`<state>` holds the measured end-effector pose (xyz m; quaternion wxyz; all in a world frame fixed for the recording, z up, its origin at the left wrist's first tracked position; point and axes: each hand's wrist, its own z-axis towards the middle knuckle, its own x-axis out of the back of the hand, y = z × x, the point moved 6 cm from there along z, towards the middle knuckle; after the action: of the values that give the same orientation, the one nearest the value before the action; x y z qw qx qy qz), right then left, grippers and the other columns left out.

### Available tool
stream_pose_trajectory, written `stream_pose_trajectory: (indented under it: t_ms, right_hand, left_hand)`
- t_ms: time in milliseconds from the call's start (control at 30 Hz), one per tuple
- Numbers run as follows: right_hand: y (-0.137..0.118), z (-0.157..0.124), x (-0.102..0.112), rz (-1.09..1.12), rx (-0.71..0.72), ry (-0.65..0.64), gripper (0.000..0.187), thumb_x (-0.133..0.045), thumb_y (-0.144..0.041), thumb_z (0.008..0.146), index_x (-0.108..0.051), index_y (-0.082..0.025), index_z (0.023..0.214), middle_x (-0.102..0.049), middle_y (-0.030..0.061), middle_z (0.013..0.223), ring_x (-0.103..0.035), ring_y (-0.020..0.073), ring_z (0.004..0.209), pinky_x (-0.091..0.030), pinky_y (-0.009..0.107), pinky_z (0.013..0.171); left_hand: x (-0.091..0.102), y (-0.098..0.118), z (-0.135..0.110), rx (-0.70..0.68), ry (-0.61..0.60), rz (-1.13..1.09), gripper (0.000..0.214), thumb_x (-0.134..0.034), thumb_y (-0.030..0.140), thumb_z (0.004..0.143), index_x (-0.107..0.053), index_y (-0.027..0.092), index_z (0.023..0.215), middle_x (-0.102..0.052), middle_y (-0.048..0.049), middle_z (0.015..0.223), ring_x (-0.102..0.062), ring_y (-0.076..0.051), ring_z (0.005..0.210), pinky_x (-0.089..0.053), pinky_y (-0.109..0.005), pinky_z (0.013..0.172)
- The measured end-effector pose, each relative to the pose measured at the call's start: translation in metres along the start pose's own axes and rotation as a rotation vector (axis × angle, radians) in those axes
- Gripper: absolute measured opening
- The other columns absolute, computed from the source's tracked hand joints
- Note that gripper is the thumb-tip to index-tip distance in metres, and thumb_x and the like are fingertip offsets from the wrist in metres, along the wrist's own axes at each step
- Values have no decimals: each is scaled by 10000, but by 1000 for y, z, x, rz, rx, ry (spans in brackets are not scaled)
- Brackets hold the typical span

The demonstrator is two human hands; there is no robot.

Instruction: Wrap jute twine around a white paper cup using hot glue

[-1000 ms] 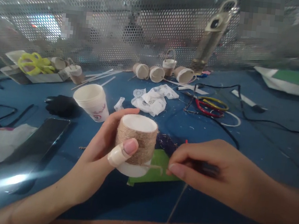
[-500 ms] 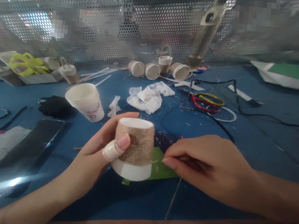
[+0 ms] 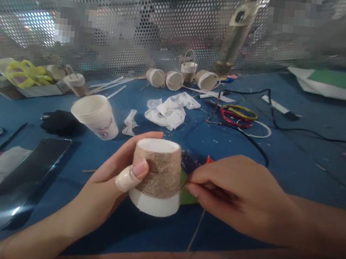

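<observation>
A white paper cup (image 3: 154, 204), upside down in taper with its wide end low, is wrapped over most of its side in brown twine (image 3: 162, 173). My left hand (image 3: 116, 164) is closed around its left side, the bandaged thumb pressed on the twine. Just right of the cup, my right hand (image 3: 231, 193) pinches the loose twine between thumb and fingers. The strand (image 3: 196, 233) hangs from under that hand toward the table's front edge. Behind the cup, a green piece (image 3: 189, 195) lies partly hidden.
A stack of white paper cups (image 3: 95, 115) stands at left, near a dark phone-like slab (image 3: 32, 176). White lace (image 3: 168, 110) lies mid-table. Red- and yellow-handled scissors (image 3: 236, 115) rest among black cables. Several twine-wrapped cups (image 3: 174, 81) sit by the perforated screen (image 3: 114, 37).
The cup has come slightly lower and nearer in view, and my right hand is closer to its side. The rest of the scene has shifted a little leftward.
</observation>
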<state>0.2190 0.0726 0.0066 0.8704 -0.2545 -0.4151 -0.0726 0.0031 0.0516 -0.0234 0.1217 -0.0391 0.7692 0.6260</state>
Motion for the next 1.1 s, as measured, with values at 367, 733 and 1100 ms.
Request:
stream_pose_trajectory:
  t_ms: [367,733,1100]
  right_hand:
    - [4,-10,-4,65,-18,32,247,-600,-214,1207,-684,-264,980,-622,-109,632,-476,94,512,-308,285,564]
    - [-1,0,3,-44,14,-13,341,-539,-217,1235,-678,-253,926,-605,-101,584,-515,105,503,-326,266,549]
    - [3,-1,0,-43,-9,-47,340,-536,-227,1234,-662,-255,920,-568,-94,574,-490,119,515,-304,281,557]
  left_hand:
    - [1,4,4,-91,35,-32,440,-1080,626,889,-971,454,1279,-914,17,1283,-798,-250,1160,-660,-295,964]
    - [-2,3,3,-55,36,-27,463,-1095,618,881,-958,446,1288,-910,27,1282,-792,-228,1187,-640,-262,961]
    - [-5,5,-2,33,72,31,599,-1077,674,873,-891,405,1374,-893,19,1346,-743,-281,1317,-583,-311,1012]
